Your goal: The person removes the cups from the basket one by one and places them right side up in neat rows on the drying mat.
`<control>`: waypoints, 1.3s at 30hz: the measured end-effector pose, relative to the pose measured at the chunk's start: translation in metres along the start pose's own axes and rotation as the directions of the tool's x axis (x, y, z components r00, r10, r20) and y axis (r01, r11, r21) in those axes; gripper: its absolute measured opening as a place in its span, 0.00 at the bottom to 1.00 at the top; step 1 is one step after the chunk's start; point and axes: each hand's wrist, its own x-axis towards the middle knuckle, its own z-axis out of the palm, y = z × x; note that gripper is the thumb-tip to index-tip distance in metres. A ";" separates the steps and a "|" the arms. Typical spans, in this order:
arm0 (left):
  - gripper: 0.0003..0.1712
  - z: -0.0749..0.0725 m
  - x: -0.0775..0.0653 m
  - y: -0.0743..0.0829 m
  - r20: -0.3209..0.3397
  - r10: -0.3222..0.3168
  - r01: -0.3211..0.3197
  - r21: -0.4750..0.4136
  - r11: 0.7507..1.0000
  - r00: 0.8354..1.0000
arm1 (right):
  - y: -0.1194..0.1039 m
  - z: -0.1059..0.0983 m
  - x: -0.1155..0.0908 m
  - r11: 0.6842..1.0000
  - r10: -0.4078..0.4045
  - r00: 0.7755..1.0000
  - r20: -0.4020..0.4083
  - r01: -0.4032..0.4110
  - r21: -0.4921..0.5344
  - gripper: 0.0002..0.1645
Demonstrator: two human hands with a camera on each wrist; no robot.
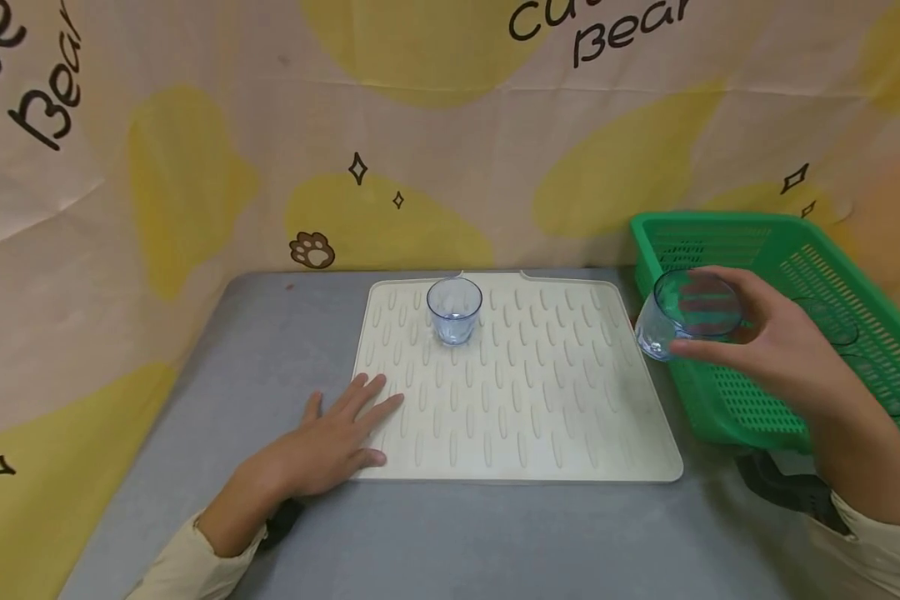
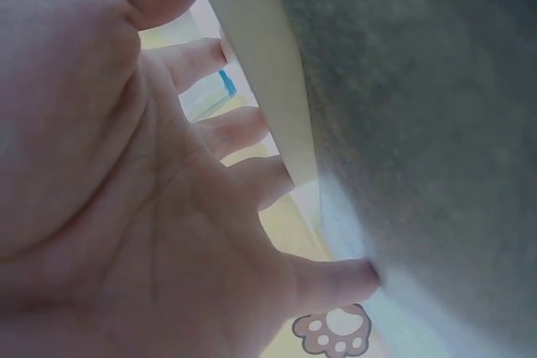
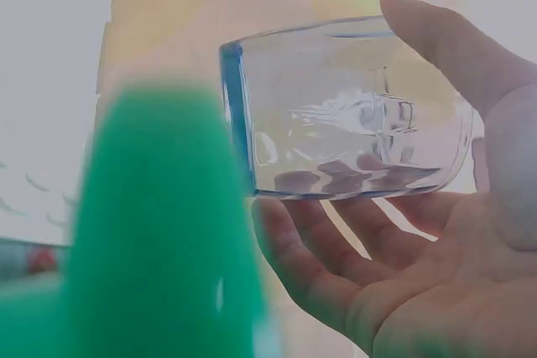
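Observation:
My right hand point(image 1: 783, 354) grips a clear, blue-tinted drinking glass point(image 1: 651, 327), thumb on one side and fingers on the other. That glass is held tilted above the left rim of the green basket point(image 1: 708, 417). In the right wrist view the glass point(image 3: 327, 111) lies sideways between thumb and fingers. A second glass point(image 1: 454, 312) stands upright near the back of the white ridged mat point(image 1: 525, 454). Over the mat's front left edge, my left hand point(image 1: 318, 450) rests with its fingers spread. The left wrist view shows those fingertips along the mat's side point(image 2: 268, 81).
Inside the basket, at its right, rims of more glasses point(image 1: 881, 387) show. The basket stands at the right end of the grey table point(image 1: 495, 542), beside the mat. A patterned cloth point(image 1: 435, 125) hangs behind the table.

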 end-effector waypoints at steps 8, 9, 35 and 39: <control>0.42 0.004 0.002 0.000 -0.012 -0.007 0.008 0.047 0.999 1.000 | -0.017 0.021 0.005 1.000 0.013 1.000 0.021 -0.013 -0.011 0.46; 0.42 0.005 0.002 0.000 -0.010 -0.012 0.013 0.055 0.998 1.000 | -0.020 0.024 0.006 1.000 0.024 0.999 0.028 -0.024 -0.009 0.46; 0.41 0.005 -0.002 0.000 -0.043 0.006 -0.005 0.022 1.000 0.999 | -0.061 0.094 0.058 0.990 0.041 0.991 0.124 -0.057 0.125 0.53; 0.41 0.006 0.000 -0.001 -0.066 0.020 -0.018 0.034 0.999 0.998 | -0.064 0.095 0.065 0.989 0.028 0.994 0.109 -0.043 0.139 0.50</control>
